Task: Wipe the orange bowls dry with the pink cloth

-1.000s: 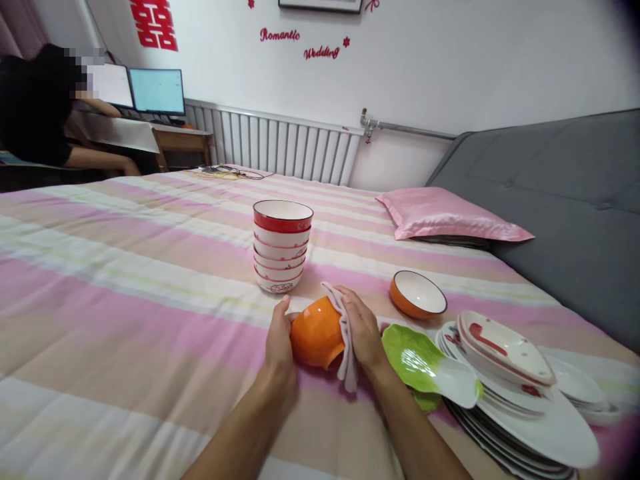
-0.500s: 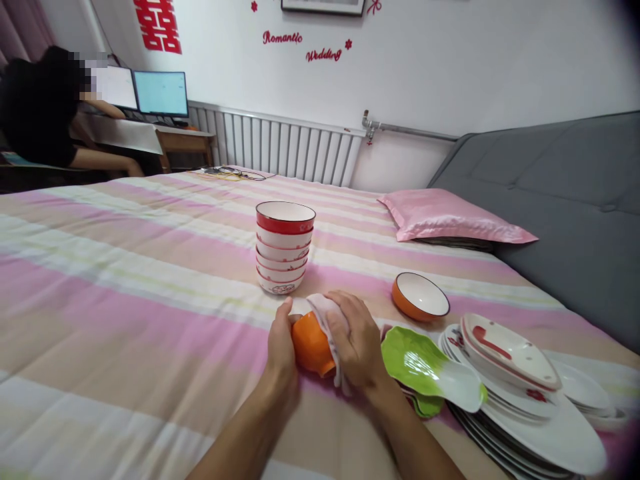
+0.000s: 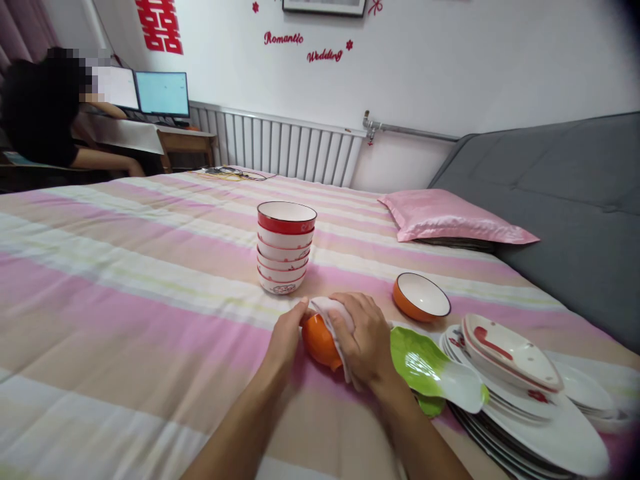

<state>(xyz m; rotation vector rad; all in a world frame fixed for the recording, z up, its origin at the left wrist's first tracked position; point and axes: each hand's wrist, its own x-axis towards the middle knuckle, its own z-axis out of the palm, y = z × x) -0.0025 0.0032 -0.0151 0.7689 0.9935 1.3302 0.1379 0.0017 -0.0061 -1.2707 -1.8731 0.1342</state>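
Between my hands is an orange bowl (image 3: 320, 341), tilted on its side above the striped bedsheet. My left hand (image 3: 287, 337) grips its left edge, thumb near the top. My right hand (image 3: 364, 337) presses a pale pinkish cloth (image 3: 334, 312) against the bowl's right side, its fingers curled over the fabric. Just beyond my hands stands a stack of several bowls (image 3: 284, 257), white with red rims and a red one on top. To the right of my hands lie green leaf-shaped dishes (image 3: 417, 360), close to my right wrist.
Another orange bowl (image 3: 421, 298) with a white inside rests upright at the right. Several stacked plates (image 3: 560, 427) lie at the lower right. A pink pillow (image 3: 450, 215) leans by the grey headboard (image 3: 550, 160). At the far left a person (image 3: 43, 113) sits at a desk with monitors.
My hands, the bowl and the cloth have shifted slightly to the right. The bowl has turned a little in my grip. The stack and the plates stay where they were.
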